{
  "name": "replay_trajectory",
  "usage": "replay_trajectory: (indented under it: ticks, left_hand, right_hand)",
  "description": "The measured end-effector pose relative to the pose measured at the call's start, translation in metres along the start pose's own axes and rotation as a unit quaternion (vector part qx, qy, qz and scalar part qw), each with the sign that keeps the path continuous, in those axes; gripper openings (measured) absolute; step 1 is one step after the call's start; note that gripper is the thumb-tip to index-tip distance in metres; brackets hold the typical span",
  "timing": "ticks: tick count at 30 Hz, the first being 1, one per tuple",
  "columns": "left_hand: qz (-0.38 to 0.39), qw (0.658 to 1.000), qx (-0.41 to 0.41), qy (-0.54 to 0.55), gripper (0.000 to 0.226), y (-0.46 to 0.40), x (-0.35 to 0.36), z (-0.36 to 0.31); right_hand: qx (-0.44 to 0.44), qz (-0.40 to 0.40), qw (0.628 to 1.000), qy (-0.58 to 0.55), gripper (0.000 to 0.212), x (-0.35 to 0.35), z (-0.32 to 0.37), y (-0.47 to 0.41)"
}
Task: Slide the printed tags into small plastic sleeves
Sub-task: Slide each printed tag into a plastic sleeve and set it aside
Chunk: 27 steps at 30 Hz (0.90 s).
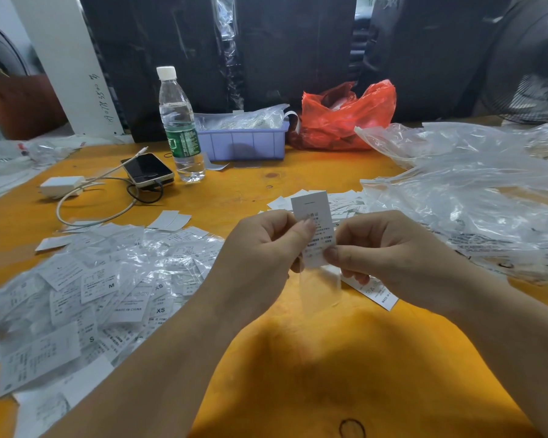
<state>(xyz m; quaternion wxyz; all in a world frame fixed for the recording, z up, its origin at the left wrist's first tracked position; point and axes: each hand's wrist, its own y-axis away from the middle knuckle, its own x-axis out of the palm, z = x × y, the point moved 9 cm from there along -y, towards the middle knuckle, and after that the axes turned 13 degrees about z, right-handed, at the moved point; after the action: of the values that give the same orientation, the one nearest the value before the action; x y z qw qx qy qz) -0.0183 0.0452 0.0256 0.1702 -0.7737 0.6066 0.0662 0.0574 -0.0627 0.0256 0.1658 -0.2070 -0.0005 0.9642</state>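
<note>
A white printed tag (312,210) stands upright between my two hands above the orange table (345,358). My left hand (263,251) pinches its left edge with thumb and fingers. My right hand (383,254) pinches its lower right corner. A small clear plastic sleeve (320,289) hangs below the tag, and the tag's lower end sits in the sleeve's mouth. A heap of sleeved tags (108,292) covers the table to the left. Loose bare tags (339,200) lie just beyond my hands.
A water bottle (179,128), a phone (147,169) with charger and cable, a lilac plastic bin (244,142) and a red bag (345,116) stand at the back. Large crumpled clear bags (472,191) fill the right side. A fan (532,58) is far right.
</note>
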Motion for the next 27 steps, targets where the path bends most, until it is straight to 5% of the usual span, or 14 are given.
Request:
replay_trajectory:
  ticks: [14, 19, 27]
  left_hand:
    - [-0.006, 1.0, 0.008, -0.022, 0.003, 0.0018, -0.0004, -0.0042]
    - [-0.006, 1.0, -0.011, 0.01, 0.032, 0.0004, -0.0016, 0.0001]
    - [-0.008, 1.0, 0.01, -0.016, 0.008, 0.0022, -0.0014, -0.0049]
  right_hand:
    - [-0.013, -0.014, 1.0, -0.003, 0.015, -0.0034, -0.0009, -0.0004]
    - [-0.014, 0.001, 1.0, -0.01, 0.02, -0.0002, 0.0012, -0.0012]
    - [-0.023, 0.002, 1.0, -0.015, 0.021, -0.0001, 0.0021, -0.0008]
